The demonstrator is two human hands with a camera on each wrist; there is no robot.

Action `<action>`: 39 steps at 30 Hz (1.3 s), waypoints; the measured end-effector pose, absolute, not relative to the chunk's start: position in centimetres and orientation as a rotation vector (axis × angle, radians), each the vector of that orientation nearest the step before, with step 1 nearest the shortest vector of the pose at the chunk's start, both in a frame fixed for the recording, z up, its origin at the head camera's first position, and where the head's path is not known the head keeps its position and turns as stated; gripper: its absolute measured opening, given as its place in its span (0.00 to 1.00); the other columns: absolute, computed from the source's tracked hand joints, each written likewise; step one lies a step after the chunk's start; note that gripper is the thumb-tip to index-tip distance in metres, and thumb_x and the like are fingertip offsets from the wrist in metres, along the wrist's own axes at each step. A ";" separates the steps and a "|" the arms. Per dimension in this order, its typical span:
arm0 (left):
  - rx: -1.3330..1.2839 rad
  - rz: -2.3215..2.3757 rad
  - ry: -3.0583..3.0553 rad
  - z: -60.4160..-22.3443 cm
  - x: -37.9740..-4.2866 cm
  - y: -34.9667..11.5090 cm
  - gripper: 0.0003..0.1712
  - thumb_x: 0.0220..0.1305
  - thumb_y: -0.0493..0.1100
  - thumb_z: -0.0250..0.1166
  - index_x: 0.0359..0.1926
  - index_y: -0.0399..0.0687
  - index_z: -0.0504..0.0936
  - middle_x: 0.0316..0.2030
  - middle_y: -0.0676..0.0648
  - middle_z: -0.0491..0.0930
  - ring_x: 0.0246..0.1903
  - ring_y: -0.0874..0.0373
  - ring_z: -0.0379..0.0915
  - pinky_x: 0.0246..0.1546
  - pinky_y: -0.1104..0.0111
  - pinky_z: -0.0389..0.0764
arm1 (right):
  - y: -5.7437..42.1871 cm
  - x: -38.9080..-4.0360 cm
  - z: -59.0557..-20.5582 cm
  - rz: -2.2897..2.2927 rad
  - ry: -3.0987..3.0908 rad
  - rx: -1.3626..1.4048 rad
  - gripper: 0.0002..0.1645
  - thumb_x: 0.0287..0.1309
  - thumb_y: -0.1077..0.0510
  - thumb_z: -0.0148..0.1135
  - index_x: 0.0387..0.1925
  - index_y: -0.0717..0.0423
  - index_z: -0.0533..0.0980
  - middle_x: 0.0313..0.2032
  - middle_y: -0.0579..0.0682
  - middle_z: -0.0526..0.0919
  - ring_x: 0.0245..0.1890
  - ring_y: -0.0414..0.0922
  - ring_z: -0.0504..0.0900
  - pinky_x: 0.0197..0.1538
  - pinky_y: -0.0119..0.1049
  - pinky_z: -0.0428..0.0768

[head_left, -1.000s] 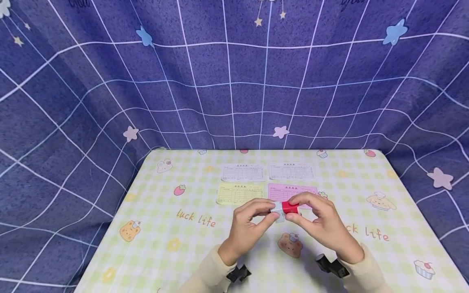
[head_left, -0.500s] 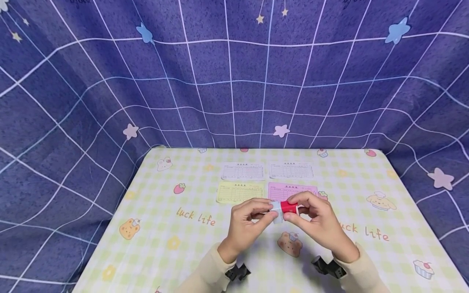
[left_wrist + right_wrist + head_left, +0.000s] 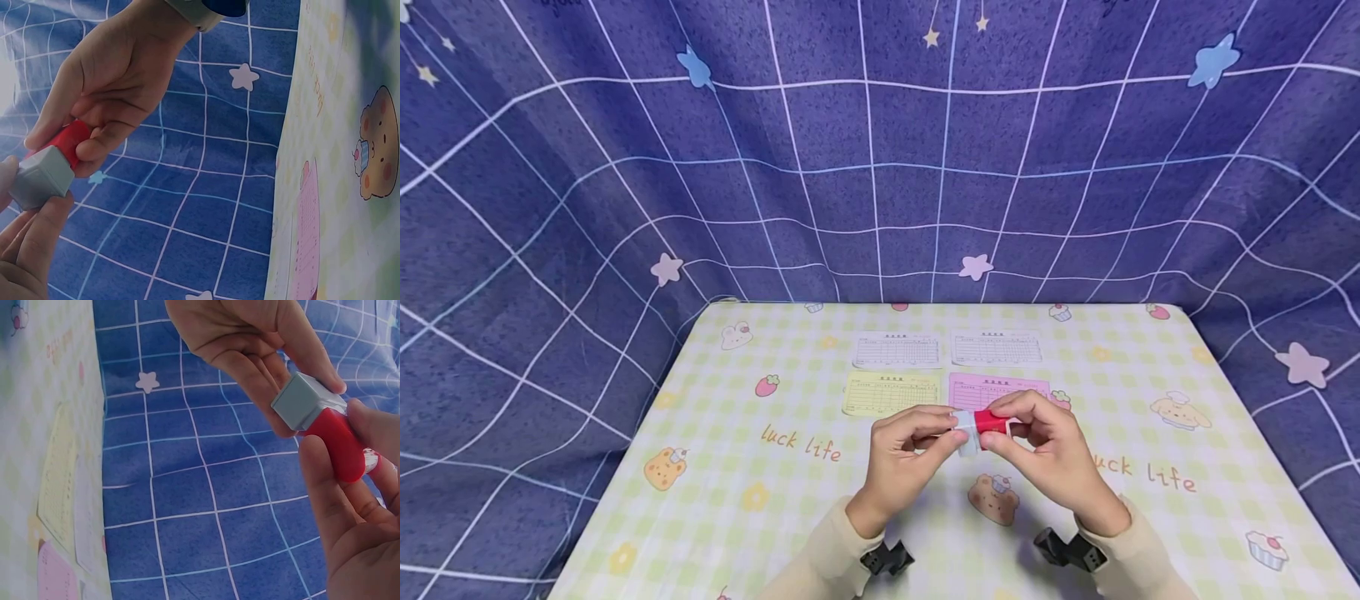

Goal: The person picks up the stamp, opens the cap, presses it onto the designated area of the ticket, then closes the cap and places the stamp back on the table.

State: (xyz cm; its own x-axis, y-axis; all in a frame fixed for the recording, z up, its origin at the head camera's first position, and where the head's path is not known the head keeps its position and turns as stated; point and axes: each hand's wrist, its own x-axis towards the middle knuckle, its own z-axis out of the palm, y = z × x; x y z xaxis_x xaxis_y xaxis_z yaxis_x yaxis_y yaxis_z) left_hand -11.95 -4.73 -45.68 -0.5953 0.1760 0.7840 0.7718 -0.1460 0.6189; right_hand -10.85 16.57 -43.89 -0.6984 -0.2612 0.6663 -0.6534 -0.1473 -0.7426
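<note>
The grey cap (image 3: 299, 403) is pinched by the left grip (image 3: 898, 458); the red block (image 3: 337, 444) is pinched by the right grip (image 3: 1054, 457). Both pieces are held touching, end to end, above the desk (image 3: 700, 542). Whether parting or joining is underway cannot be told; in either case, force should be applied straight, without tilting. Both forearms are angled inward.
</note>
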 end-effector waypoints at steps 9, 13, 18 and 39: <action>-1.033 -1.834 -1.679 -45.6 -11.8 -4.7 0.12 0.54 0.18 0.73 0.40 0.27 0.86 0.41 0.29 0.87 0.38 0.50 0.89 0.32 0.64 0.90 | 16.5 -10.9 -44.1 1.908 -1.843 1.001 0.17 0.55 0.81 0.70 0.44 0.71 0.77 0.46 0.52 0.86 0.39 0.38 0.88 0.39 0.29 0.87; -1.026 -1.869 -1.685 -45.7 -11.8 -4.7 0.13 0.54 0.17 0.72 0.40 0.27 0.86 0.41 0.29 0.87 0.40 0.54 0.89 0.33 0.65 0.90 | 16.6 -10.9 -44.1 1.910 -1.856 0.998 0.18 0.54 0.82 0.69 0.45 0.71 0.77 0.46 0.52 0.86 0.39 0.38 0.89 0.39 0.30 0.88; -1.037 -1.912 -1.710 -45.6 -11.8 -4.8 0.12 0.56 0.17 0.71 0.41 0.27 0.86 0.42 0.30 0.85 0.42 0.57 0.87 0.31 0.62 0.90 | 16.7 -10.9 -44.1 1.893 -1.888 0.992 0.18 0.54 0.82 0.70 0.45 0.69 0.78 0.46 0.51 0.86 0.39 0.38 0.88 0.39 0.30 0.87; -0.976 -1.880 -1.687 -45.8 -12.0 -4.6 0.09 0.57 0.21 0.73 0.39 0.30 0.88 0.40 0.34 0.86 0.42 0.56 0.87 0.28 0.55 0.90 | 16.5 -10.9 -44.2 1.893 -1.893 0.978 0.19 0.52 0.84 0.69 0.44 0.69 0.78 0.46 0.51 0.86 0.40 0.38 0.88 0.40 0.30 0.88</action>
